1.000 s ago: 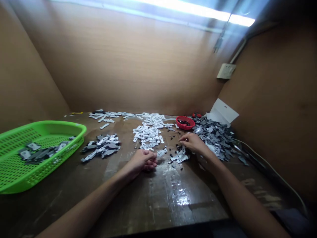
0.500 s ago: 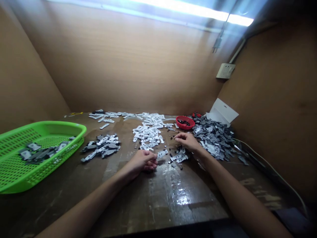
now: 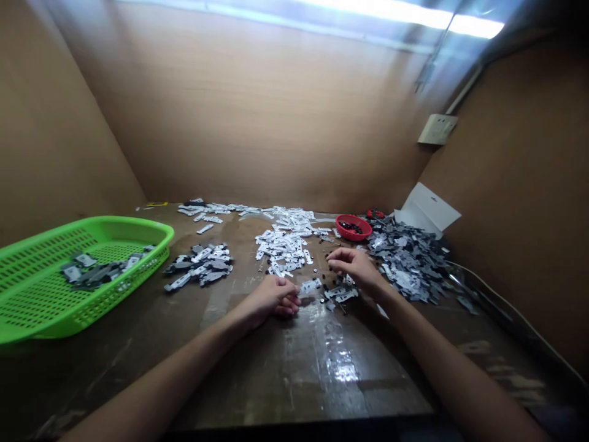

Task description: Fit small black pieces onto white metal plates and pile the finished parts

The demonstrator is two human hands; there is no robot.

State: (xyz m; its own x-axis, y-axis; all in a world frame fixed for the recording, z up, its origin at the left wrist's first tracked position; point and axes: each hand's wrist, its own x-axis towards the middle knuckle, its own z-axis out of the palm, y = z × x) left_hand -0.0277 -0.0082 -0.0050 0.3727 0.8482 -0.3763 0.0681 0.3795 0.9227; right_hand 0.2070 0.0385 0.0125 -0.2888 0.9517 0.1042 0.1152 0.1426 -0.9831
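My left hand point(image 3: 272, 297) rests on the dark worktable point(image 3: 285, 368), fingers curled closed around something I cannot make out, right beside a small white metal plate point(image 3: 311, 285). My right hand point(image 3: 353, 265) hovers over a small cluster of white plates and tiny black pieces point(image 3: 339, 293), its fingertips pinched together on something too small to name. A pile of white plates point(image 3: 284, 245) lies just beyond both hands.
A green perforated basket point(image 3: 41, 307) with several grey parts stands at the left. A grey and white pile point(image 3: 200, 265) lies beside it. A red bowl point(image 3: 353, 228), a large grey parts heap point(image 3: 409, 258) and a white box point(image 3: 429, 210) sit at the right. Brown walls enclose the bench.
My right hand drew back left from the grey heap to above the small cluster and pinched. The left hand stayed put. The camera shifted slightly left.
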